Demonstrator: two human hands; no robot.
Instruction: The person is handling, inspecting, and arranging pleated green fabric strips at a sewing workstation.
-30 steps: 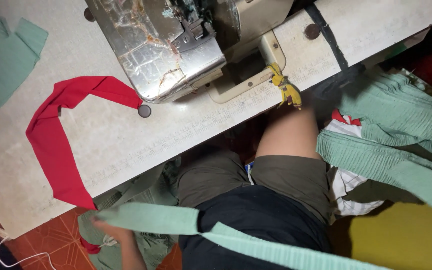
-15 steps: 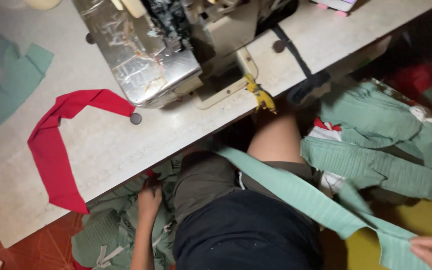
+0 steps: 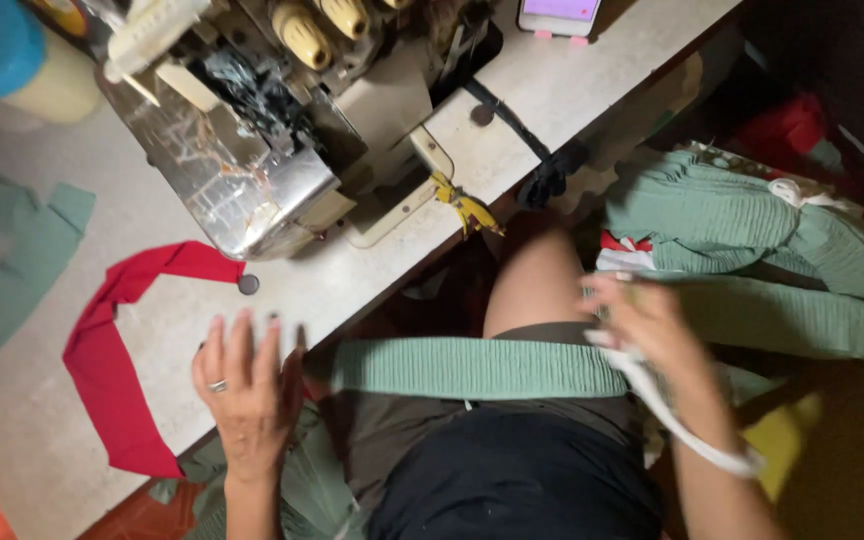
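A green ribbed fabric band (image 3: 482, 367) stretches level across my lap between both hands. My left hand (image 3: 247, 395), with a ring on one finger, is at the table's front edge with its fingers spread upward; the band's left end meets its thumb side. My right hand (image 3: 652, 335) is blurred and grips the band's right end, together with a white strip (image 3: 687, 440) that loops down past my wrist. A red fabric strip (image 3: 112, 350) lies curved on the table to the left of my left hand.
A metal sewing machine (image 3: 252, 140) stands on the pale table (image 3: 572, 90), with a phone (image 3: 559, 12) at the far edge. Green fabric pieces (image 3: 12, 260) lie at the table's left. A heap of green ribbed cloth (image 3: 752, 240) sits to my right, and more green cloth (image 3: 302, 490) lies below my left hand.
My left hand rose from the cloth under the table to the table edge. My right hand came up from the lower right, and the band now runs level instead of slanting.
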